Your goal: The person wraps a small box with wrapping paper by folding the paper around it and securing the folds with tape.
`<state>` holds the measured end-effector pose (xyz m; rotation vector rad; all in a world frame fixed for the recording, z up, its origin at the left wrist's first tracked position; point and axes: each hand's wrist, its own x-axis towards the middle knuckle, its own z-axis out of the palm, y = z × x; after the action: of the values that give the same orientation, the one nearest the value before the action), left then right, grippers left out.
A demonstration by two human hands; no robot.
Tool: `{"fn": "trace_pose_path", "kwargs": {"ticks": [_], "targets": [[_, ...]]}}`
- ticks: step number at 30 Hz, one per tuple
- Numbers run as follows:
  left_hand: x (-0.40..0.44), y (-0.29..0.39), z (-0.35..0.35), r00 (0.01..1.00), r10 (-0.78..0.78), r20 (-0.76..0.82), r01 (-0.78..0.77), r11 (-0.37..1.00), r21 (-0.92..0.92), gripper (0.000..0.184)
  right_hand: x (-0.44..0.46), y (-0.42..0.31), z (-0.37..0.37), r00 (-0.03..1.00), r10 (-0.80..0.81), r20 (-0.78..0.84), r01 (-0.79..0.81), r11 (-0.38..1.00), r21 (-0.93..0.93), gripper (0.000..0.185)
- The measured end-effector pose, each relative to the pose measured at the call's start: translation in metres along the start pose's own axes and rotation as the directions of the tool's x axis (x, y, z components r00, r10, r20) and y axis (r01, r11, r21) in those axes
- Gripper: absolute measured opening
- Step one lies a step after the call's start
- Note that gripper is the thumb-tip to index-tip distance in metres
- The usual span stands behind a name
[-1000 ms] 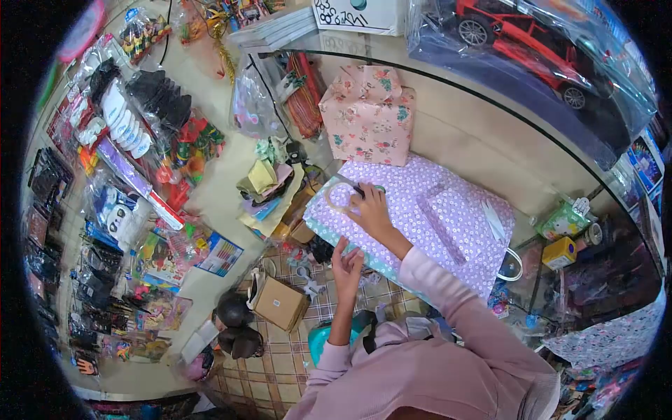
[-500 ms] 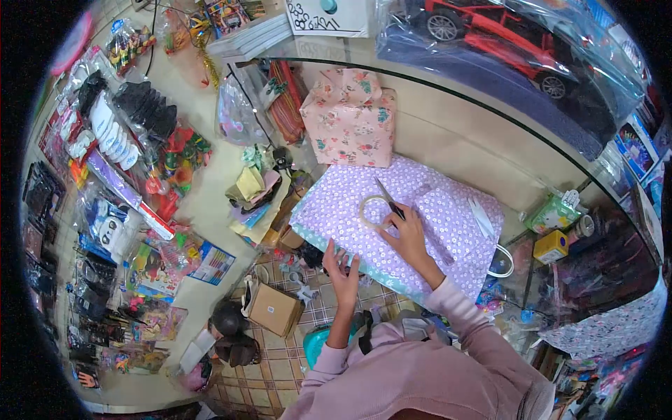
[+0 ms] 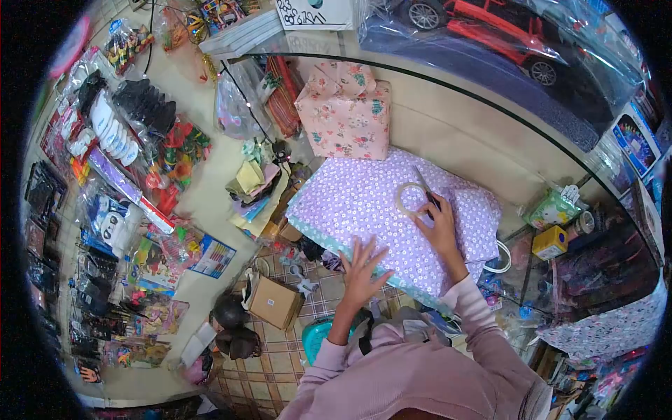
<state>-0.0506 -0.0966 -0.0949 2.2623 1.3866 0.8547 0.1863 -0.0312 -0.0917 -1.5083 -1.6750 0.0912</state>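
Observation:
A sheet of purple flowered wrapping paper (image 3: pixel 336 203) with a teal border along its near edge lies over the counter. My right hand (image 3: pixel 441 234) is closed above it, holding scissors (image 3: pixel 424 183) with the blades pointing away from me. A roll of clear tape (image 3: pixel 399 201) hangs at the same fingers. My left hand (image 3: pixel 361 274) is spread open, palm down, over the paper's near teal edge; whether it presses on the paper I cannot tell. Behind the sheet stands a parcel wrapped in pink floral paper (image 3: pixel 343 115).
A glass edge (image 3: pixel 448 82) curves behind the paper, with a boxed red toy car (image 3: pixel 497 35) beyond. To the right are a yellow box (image 3: pixel 550 243) and a green pack (image 3: pixel 553 208). Bagged goods (image 3: pixel 143 105) line the left counter; a cardboard box (image 3: pixel 274 303) sits below.
My right hand has moved right with the scissors and tape. My left hand has shifted right and spread its fingers. The paper's right part now looks folded, and a white pointed thing there is out of sight.

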Motion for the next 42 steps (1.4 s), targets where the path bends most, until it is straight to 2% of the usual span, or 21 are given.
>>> {"fn": "trace_pose_path", "kwargs": {"ticks": [2,7,12,15,16,18,19,21,22,25,26,29,33,34,37,38,41,42], "targets": [[0.001,0.000,0.000,0.993,0.044,0.110,-0.044,0.999,-0.001,0.044,-0.002,0.008,-0.005,0.999,-0.045,0.027,0.045,0.999,0.009,0.025],[0.010,-0.016,-0.008,0.967,0.161,0.198,-0.156,0.987,-0.038,0.035,-0.004,0.024,-0.022,0.989,-0.072,0.127,0.065,0.996,0.063,0.027],[0.018,0.003,-0.020,0.984,0.169,0.062,-0.166,0.985,-0.042,0.033,-0.006,0.034,-0.040,0.982,-0.057,0.181,0.031,0.990,0.141,0.031],[0.017,0.018,-0.003,0.954,0.112,-0.278,-0.114,0.993,0.009,0.035,-0.016,0.028,-0.039,0.991,-0.092,0.094,0.099,0.992,-0.079,0.040],[0.015,0.031,0.000,0.928,0.000,-0.372,-0.029,0.997,-0.074,0.048,-0.019,0.010,-0.046,0.989,-0.102,0.106,0.120,0.977,-0.178,0.048],[0.014,0.047,0.018,0.826,-0.221,-0.519,0.054,0.947,-0.317,0.059,-0.025,-0.020,-0.057,0.964,-0.180,0.197,0.185,0.983,-0.007,0.049],[0.012,0.051,0.027,0.755,-0.336,-0.563,0.075,0.897,-0.436,0.065,-0.028,-0.034,-0.062,0.945,-0.223,0.238,0.209,0.974,0.083,0.050],[0.005,0.043,0.056,0.759,-0.497,-0.421,0.018,0.662,-0.749,0.067,-0.035,-0.064,-0.073,0.911,-0.208,0.357,0.118,0.959,0.258,0.047],[0.003,0.043,0.060,0.766,-0.551,-0.331,-0.011,0.503,-0.864,0.069,-0.038,-0.071,-0.076,0.886,-0.208,0.414,0.063,0.939,0.337,0.045],[-0.005,0.043,0.058,0.818,-0.571,0.074,0.125,0.050,-0.991,0.064,-0.027,-0.056,-0.069,0.840,-0.308,0.446,0.171,0.932,0.321,0.035],[-0.007,0.046,0.057,0.831,-0.552,0.061,0.104,0.047,-0.993,0.063,-0.026,-0.053,-0.073,0.838,-0.240,0.491,0.045,0.926,0.376,0.024],[-0.007,0.062,0.042,0.857,-0.514,0.037,0.082,0.065,-0.995,0.062,-0.016,-0.038,-0.067,0.813,-0.185,0.552,-0.036,0.931,0.364,0.021],[-0.001,0.063,0.042,0.826,-0.563,0.025,0.115,0.124,-0.986,0.062,0.011,-0.037,-0.070,0.820,-0.199,0.538,0.012,0.944,0.330,0.029],[0.000,0.063,0.043,0.808,-0.589,0.014,0.111,0.130,-0.985,0.061,0.014,-0.034,-0.066,0.852,-0.209,0.480,0.052,0.946,0.321,0.039],[0.004,0.068,0.039,0.741,-0.671,-0.027,0.119,0.170,-0.978,0.056,0.026,-0.029,-0.066,0.801,-0.104,0.590,-0.107,0.944,0.312,0.045],[0.006,0.068,0.039,0.743,-0.668,-0.037,0.140,0.209,-0.968,0.054,0.028,-0.027,-0.069,0.789,-0.075,0.610,-0.146,0.941,0.304,0.045],[0.007,0.057,0.042,0.761,-0.644,-0.078,0.164,0.307,-0.938,0.049,0.030,-0.025,-0.074,0.843,-0.161,0.513,-0.107,0.885,0.453,0.037],[0.005,0.052,0.045,0.771,-0.630,-0.095,0.149,0.323,-0.935,0.048,0.030,-0.038,-0.087,0.849,-0.170,0.501,-0.081,0.894,0.441,0.035]]}}
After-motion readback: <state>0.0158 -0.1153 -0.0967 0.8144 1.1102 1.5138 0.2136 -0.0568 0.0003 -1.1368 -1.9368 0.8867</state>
